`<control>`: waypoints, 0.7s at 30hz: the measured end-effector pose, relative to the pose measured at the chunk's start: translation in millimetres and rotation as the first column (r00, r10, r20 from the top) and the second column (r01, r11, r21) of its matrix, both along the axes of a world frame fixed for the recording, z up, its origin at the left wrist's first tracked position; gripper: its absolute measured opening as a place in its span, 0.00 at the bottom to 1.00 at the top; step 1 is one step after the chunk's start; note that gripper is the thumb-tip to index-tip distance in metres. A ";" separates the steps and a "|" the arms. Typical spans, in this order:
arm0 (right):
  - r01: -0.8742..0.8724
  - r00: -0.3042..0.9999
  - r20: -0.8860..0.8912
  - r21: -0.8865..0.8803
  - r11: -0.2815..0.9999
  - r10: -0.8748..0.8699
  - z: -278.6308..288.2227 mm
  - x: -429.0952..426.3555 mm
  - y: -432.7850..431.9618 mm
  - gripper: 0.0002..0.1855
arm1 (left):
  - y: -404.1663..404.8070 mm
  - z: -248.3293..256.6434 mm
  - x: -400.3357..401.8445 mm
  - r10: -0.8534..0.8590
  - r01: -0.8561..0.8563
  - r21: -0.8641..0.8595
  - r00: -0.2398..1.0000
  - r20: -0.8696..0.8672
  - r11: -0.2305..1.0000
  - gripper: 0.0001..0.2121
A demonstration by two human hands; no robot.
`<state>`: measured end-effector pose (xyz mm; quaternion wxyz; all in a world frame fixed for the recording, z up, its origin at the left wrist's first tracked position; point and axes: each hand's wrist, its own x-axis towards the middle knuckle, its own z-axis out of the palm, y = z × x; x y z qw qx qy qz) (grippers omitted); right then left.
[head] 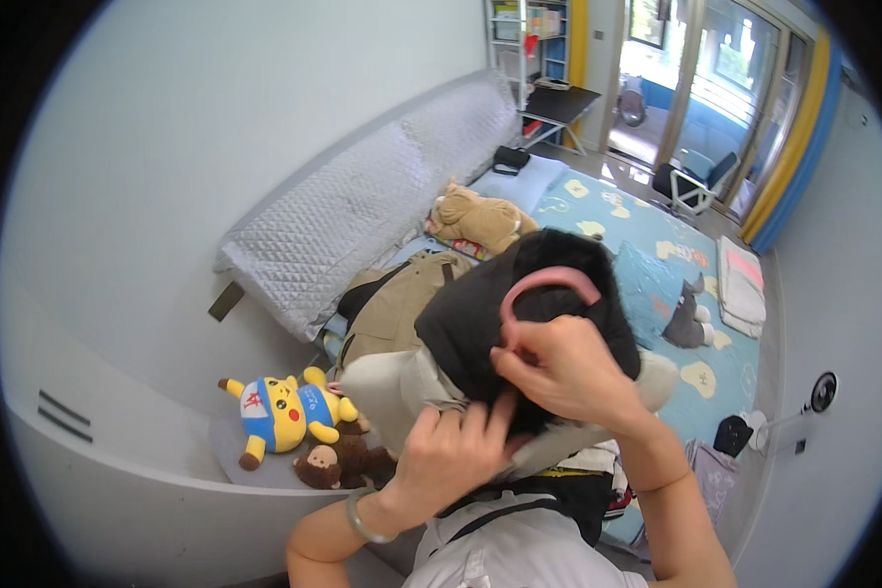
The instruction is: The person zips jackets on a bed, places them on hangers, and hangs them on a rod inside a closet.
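Observation:
A jacket [382, 386] with an off-white outer side and black inner fabric [459, 323] is held up before me, over the near part of the bed. From its black part rises a pink curved hook [551, 275], which looks like the hook of a clothes hanger. My right hand [569, 371] grips the lower end of this hook between thumb and fingers. Lower and to the left, my left hand [448, 456] has its fingers on the jacket around the neck opening. Those fingertips are blurred and partly hidden in the cloth.
Beyond the jacket is a bed with a patterned blue sheet [698, 378]. On it lie a khaki garment [400, 305], a tan plush toy [485, 217], a grey plush toy [683, 320] and a folded towel [739, 287]. A yellow plush toy [287, 415] and brown plush monkey [345, 459] sit at left.

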<state>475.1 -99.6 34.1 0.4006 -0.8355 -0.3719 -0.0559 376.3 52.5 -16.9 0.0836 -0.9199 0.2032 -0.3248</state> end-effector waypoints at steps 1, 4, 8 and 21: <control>-0.005 1.000 -0.013 -0.069 0.998 0.004 -27.2 6.0 -0.1 0.15 | 4.0 -20.1 7.5 0.030 -0.030 0.001 0.991 -0.127 1.000 0.16; 0.145 0.987 -0.057 -0.085 0.986 -0.151 -94.3 13.6 -6.4 0.18 | 27.3 -82.3 14.0 0.060 -0.072 -0.041 0.969 -0.241 0.997 0.17; 0.281 0.952 -0.087 -0.128 0.951 -0.293 -131.4 10.6 -22.1 0.17 | 54.1 -109.8 21.0 0.030 -0.075 -0.223 0.980 -0.199 0.972 0.17; 0.307 0.884 0.407 -0.132 0.942 -0.231 -147.8 -19.6 -12.5 0.11 | 34.3 -123.4 66.6 0.105 -0.233 -0.677 0.969 -0.225 0.698 0.14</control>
